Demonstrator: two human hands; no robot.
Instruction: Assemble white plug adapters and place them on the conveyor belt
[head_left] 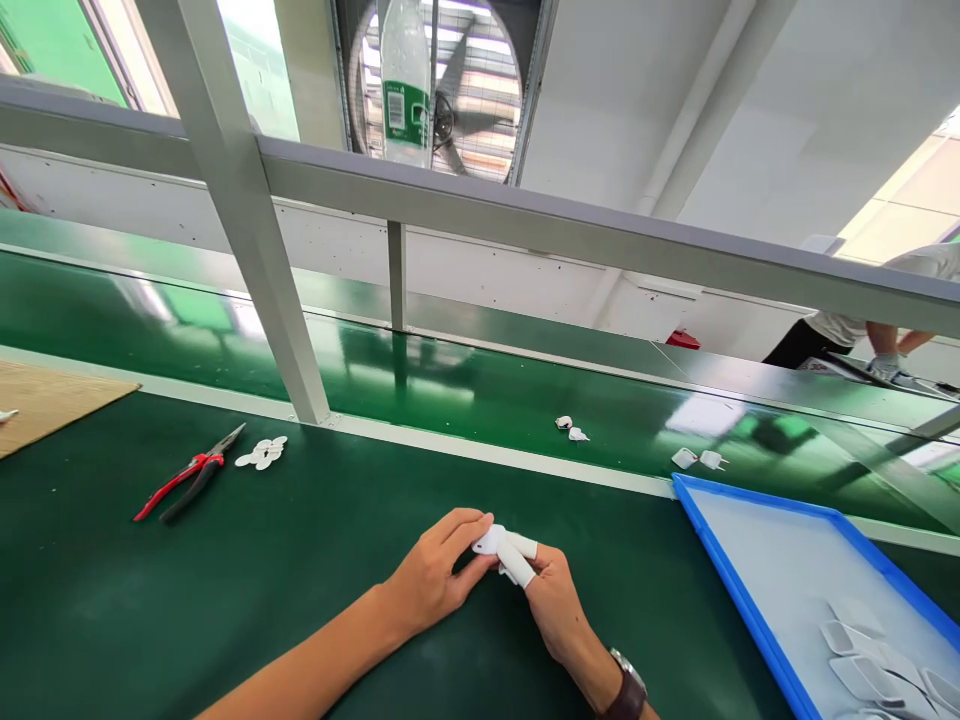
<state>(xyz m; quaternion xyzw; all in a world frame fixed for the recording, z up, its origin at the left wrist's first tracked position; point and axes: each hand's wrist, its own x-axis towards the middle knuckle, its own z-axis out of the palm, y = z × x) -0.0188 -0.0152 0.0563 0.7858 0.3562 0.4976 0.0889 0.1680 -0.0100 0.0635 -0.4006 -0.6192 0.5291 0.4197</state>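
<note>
Over the dark green worktop [315, 520], a small white plastic piece [489, 541] with a rounded end is held between both hands. My left hand [427, 575] pinches it from the left with thumb and fingertips. From the right, my right hand [556, 605] closes on the same piece, white covers on its fingers and a watch on the wrist. The fingers hide the piece's lower part. To the left lie long-nose pliers [204, 463] with red and black handles, beside several flat white discs [262, 455].
A blue-rimmed tray [739, 595] with several white plastic parts stands at right. Beyond the pale edge strip runs a green conveyor belt [480, 385] carrying white pieces [684, 458]. A grey metal frame [255, 220] rises ahead, a bottle [406, 110] on it. Cardboard [67, 395] lies left. Another person's arm [881, 338] shows far right.
</note>
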